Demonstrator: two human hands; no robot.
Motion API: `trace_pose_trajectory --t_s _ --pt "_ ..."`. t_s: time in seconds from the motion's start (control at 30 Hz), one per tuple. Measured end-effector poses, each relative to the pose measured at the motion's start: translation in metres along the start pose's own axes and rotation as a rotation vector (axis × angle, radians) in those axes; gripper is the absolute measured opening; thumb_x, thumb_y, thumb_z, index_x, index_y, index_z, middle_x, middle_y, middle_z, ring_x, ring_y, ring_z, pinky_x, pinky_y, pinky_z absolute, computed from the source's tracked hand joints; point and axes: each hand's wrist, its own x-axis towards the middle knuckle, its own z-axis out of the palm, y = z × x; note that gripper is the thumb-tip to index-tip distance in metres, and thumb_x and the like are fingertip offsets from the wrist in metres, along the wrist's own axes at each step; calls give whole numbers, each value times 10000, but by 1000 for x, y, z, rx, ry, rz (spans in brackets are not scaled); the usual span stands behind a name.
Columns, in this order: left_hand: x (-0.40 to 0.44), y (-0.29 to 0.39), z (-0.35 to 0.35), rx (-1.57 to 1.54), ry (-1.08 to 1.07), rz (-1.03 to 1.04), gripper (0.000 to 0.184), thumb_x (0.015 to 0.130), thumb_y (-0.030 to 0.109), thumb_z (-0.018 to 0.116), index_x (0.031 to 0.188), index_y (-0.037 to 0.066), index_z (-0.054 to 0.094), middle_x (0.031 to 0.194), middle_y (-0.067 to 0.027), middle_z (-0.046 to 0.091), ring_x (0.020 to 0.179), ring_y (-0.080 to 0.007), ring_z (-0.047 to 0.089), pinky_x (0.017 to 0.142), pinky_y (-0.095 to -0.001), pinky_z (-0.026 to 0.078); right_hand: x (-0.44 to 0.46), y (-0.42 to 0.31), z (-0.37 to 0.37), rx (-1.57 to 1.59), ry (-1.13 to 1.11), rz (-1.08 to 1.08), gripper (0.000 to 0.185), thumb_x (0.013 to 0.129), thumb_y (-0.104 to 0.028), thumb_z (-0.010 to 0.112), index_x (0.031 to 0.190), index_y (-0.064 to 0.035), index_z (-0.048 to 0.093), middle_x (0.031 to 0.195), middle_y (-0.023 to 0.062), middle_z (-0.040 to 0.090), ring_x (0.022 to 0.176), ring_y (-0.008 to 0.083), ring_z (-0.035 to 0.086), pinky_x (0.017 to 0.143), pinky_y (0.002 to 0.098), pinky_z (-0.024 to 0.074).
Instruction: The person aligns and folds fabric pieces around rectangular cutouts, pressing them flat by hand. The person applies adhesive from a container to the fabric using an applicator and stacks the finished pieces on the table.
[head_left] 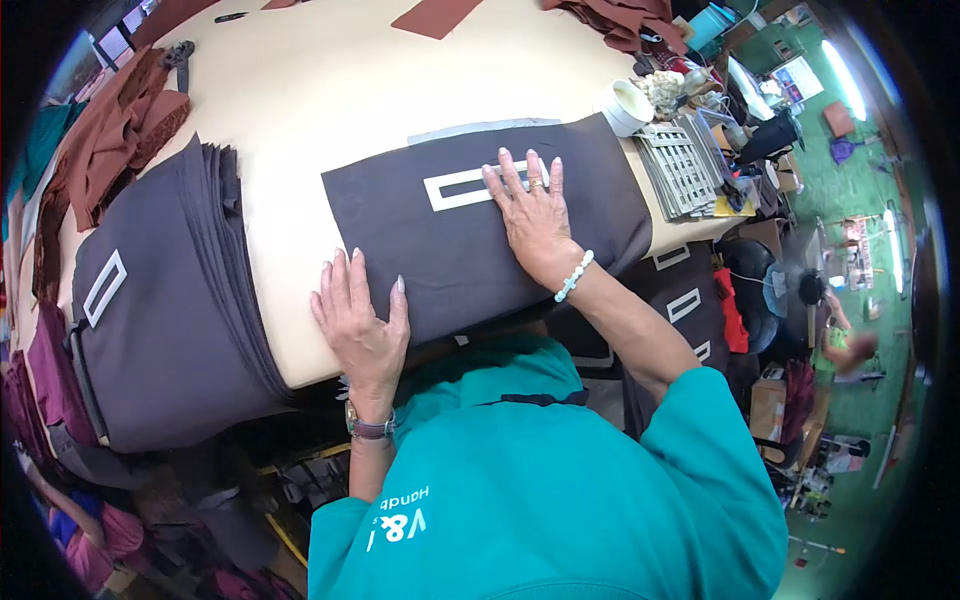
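Observation:
A dark grey fabric panel (440,265) lies across the cream tabletop, its near edge reaching down to the table's front. On it sits a white rectangular frame-shaped piece (436,194) with a long slot. My right hand (535,215) rests flat over the right end of this piece, fingers spread, covering part of it. My left hand (362,325) lies open at the panel's left edge, partly on the tabletop, with the thumb over the fabric. Neither hand grips anything that I can see. A pale grey strip (480,130) shows along the panel's far edge.
At the left, a stack of dark panels (170,310) drapes over the table edge, a white frame on top. Rust-coloured fabric (120,130) lies beyond it. A white cup (628,105) and pale templates (680,170) stand at the right. Another person (850,350) is farther off.

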Motion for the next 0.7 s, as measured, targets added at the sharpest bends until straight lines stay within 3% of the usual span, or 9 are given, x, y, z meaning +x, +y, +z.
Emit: trace_pose_trajectory --t_s 0.17,0.4,0.7 --pt "-1 0 0 24 -16 7 511 794 266 632 1238 55 493 1286 -151 467 1230 -319 393 1014 -503 261 3 -17 -8 12 25 -43 605 857 -196 462 1412 -130 231 1447 113 207 1313 361 226 1052 575 127" --pt "-2 -1 2 62 -25 33 489 791 272 632 1203 35 519 1276 -145 478 1233 -323 387 1012 -510 262 8 -36 -20 25 67 -73 582 857 -193 455 1400 -111 264 1438 116 223 1304 369 236 1050 582 120" --pt "-3 -1 3 74 -6 45 463 789 269 615 1168 17 530 1259 -157 481 1207 -352 394 995 -532 276 14 -43 -22 142 84 -130 567 863 -178 442 1403 -169 270 1454 115 205 1318 381 215 1043 596 124"
